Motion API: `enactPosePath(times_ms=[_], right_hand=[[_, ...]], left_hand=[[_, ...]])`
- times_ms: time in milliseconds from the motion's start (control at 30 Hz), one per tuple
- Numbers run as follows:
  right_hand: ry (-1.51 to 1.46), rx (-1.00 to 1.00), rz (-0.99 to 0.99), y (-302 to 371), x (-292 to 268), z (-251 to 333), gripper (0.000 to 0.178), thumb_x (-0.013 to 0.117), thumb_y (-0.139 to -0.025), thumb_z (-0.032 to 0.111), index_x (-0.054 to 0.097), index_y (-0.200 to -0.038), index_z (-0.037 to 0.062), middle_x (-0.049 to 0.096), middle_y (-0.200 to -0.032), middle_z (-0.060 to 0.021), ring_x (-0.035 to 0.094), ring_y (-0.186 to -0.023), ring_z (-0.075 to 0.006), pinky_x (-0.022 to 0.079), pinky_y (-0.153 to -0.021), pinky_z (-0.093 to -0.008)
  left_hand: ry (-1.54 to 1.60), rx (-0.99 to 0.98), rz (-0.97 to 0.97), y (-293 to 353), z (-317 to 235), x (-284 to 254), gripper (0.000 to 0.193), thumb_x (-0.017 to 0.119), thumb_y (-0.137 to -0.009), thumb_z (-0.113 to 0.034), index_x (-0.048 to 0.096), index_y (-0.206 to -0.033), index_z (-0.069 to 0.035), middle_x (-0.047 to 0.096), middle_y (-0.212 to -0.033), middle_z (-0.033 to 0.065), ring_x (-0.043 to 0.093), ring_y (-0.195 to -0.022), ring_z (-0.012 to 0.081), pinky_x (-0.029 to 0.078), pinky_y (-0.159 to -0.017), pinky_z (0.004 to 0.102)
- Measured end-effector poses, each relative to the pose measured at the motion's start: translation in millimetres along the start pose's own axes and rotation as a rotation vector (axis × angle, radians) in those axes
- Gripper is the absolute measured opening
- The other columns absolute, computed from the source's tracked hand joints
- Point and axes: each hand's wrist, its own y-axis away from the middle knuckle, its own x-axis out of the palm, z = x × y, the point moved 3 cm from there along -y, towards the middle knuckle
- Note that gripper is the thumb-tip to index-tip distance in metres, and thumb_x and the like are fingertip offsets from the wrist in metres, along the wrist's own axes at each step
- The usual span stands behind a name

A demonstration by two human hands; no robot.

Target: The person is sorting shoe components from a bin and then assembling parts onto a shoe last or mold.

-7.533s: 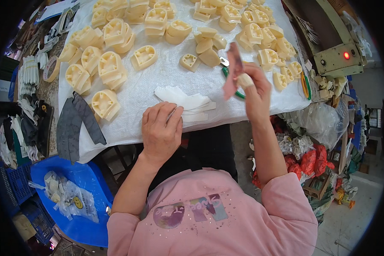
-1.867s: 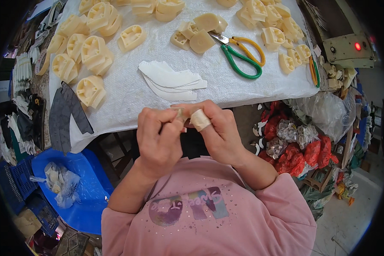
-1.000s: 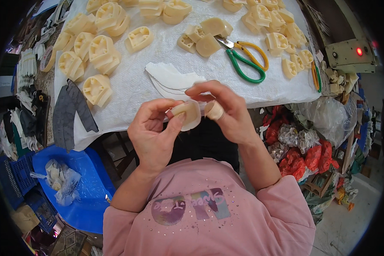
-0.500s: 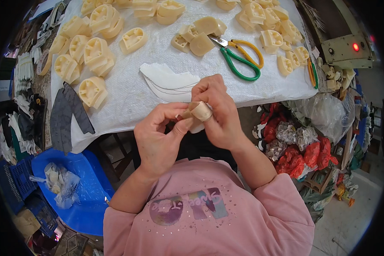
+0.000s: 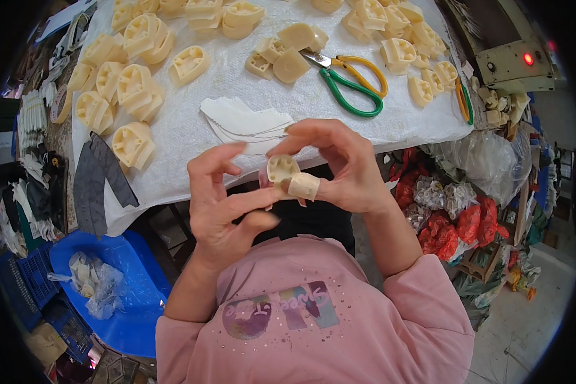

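A cream plastic block with hollow cells [image 5: 281, 168], which looks like a shoe heel, is held over my lap just off the table's near edge. My right hand [image 5: 345, 166] grips it between curled fingers and a thumb wrapped in beige tape [image 5: 304, 185]. My left hand [image 5: 221, 198] is open beside it, fingers spread, one fingertip at the block's lower side; whether it presses there I cannot tell. Just beyond the hands lie curved white sheet pieces [image 5: 240, 118]. Scissors with one green and one yellow handle [image 5: 355, 89] rest farther right, their blades against some stacked tan blocks [image 5: 292, 66].
Many similar cream blocks [image 5: 137, 89] cover the white-covered table [image 5: 179, 153] at left and far right. Dark grey strips [image 5: 91, 185] hang over its left edge. A blue plastic chair [image 5: 131, 320] stands at lower left. Red plastic bags [image 5: 467, 227] are heaped at right.
My left fingers have come off their pinch and spread apart. The block has turned so its hollow cells face up in my right hand. The view has shifted slightly.
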Motion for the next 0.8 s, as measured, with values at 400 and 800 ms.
enactPosePath(times_ms=[400, 800], right_hand=[[0.278, -0.305, -0.128, 7.4, 35.0, -7.8, 0.055, 0.078, -0.07, 0.011, 0.055, -0.12, 0.0086, 0.057, -0.106, -0.0099, 0.058, -0.084, -0.024, 0.048, -0.075, -0.0341], [-0.49, 0.474, 0.18, -3.6, 44.6, -17.0, 0.017, 0.057, -0.089, 0.024, 0.058, -0.096, 0.0087, 0.058, -0.076, -0.0037, 0.055, -0.047, -0.0094, 0.043, -0.035, -0.02]], left_hand=[[0.67, -0.701, -0.006, 9.9, -2.4, 20.5, 0.045, 0.036, -0.099, -0.028, 0.028, -0.136, -0.003, 0.053, -0.095, 0.0082, 0.053, -0.08, 0.0116, 0.045, -0.071, 0.024], [0.423, -0.544, -0.034, 9.7, -11.5, 31.4, 0.072, 0.027, -0.097, -0.054, 0.024, -0.138, 0.004, 0.044, -0.121, 0.0181, 0.053, -0.092, 0.0129, 0.045, -0.075, 0.0217]])
